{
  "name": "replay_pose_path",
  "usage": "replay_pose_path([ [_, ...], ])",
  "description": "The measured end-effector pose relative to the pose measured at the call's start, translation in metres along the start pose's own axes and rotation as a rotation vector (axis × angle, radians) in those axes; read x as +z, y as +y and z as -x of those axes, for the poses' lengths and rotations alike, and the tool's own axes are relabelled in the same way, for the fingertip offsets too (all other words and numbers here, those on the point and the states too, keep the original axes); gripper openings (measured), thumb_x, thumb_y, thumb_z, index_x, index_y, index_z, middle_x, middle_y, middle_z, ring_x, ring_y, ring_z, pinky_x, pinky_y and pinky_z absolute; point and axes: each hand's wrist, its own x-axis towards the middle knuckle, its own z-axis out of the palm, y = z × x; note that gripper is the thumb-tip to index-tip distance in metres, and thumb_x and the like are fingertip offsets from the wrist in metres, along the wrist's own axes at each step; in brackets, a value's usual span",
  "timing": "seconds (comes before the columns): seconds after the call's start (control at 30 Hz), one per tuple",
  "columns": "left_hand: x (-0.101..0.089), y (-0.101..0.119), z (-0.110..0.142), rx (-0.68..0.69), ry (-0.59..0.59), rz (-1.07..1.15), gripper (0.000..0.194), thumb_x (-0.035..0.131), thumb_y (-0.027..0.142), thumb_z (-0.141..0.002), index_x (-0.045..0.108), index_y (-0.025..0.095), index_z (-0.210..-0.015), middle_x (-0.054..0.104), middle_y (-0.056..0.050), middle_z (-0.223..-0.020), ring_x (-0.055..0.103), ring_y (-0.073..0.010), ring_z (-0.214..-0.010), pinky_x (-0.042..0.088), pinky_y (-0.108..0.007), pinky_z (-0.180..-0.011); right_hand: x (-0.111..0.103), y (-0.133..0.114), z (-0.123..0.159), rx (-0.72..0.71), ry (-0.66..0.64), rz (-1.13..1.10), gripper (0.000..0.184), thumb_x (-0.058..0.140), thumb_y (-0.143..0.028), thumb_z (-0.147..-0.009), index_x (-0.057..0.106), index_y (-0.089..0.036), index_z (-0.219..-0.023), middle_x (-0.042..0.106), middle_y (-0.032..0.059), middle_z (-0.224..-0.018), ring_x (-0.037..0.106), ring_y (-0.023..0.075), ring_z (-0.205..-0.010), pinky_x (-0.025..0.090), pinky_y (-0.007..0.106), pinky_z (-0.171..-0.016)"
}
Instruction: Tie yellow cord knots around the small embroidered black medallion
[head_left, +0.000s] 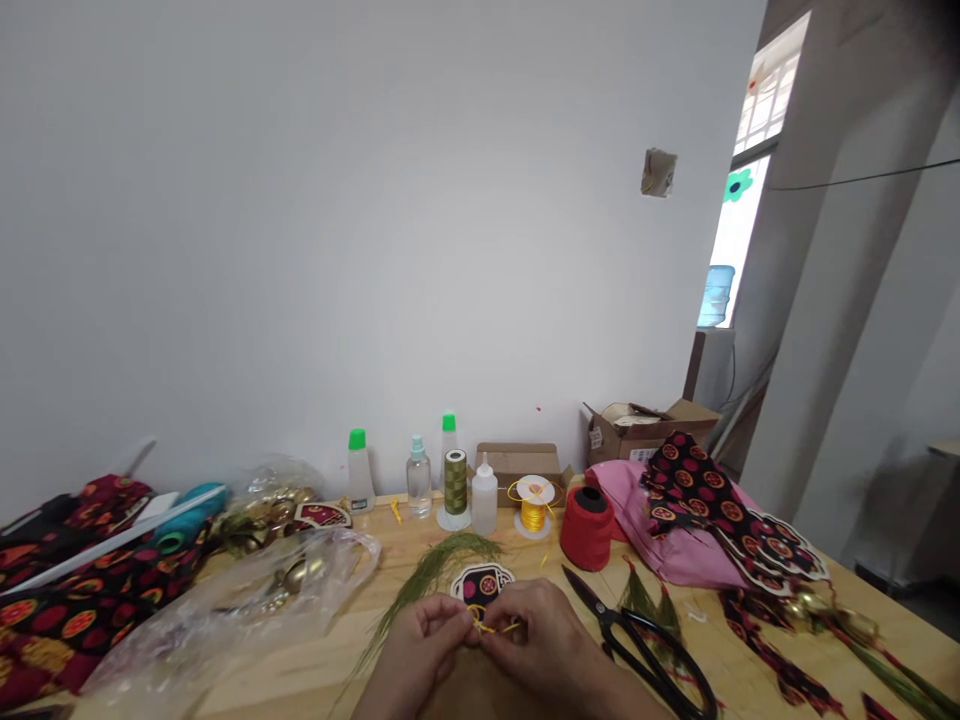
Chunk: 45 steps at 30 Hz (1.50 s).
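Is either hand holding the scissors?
No: the scissors lie on the table, while the left hand and right hand hold yellow cord.

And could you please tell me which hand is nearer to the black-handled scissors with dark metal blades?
Right. The right hand is just left of the scissors; the left hand is farther off, beyond the right hand.

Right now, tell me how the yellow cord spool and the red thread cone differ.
The yellow cord spool is slimmer; the red thread cone is bulkier.
The spool has a white disc on top; the cone shows a dark, hollow core.
The spool has loose cord looping out; the cone looks closely wound.
Both stand upright on the wooden table.
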Motion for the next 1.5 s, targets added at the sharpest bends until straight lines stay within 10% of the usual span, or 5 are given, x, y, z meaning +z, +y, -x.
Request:
replay_pose_path([
  [1.5, 0.0009, -0.0020, 0.0006, 0.060, -0.062, -0.045, 0.028, 0.069, 0.036, -0.046, 0.059, 0.011, -0.053, 0.053, 0.004, -0.041, 0.037, -0.0037, -0.033, 0.025, -0.016, -0.036, 0.0013, 0.0003, -0.0007, -0.014, -0.125, -0.132, 0.022, 0.046, -0.031, -0.075, 0.062, -0.018, -0.068, 0.046, -0.0021, -0.062, 0.043, 0.0088, -0.062, 0.029, 0.017, -0.051],
])
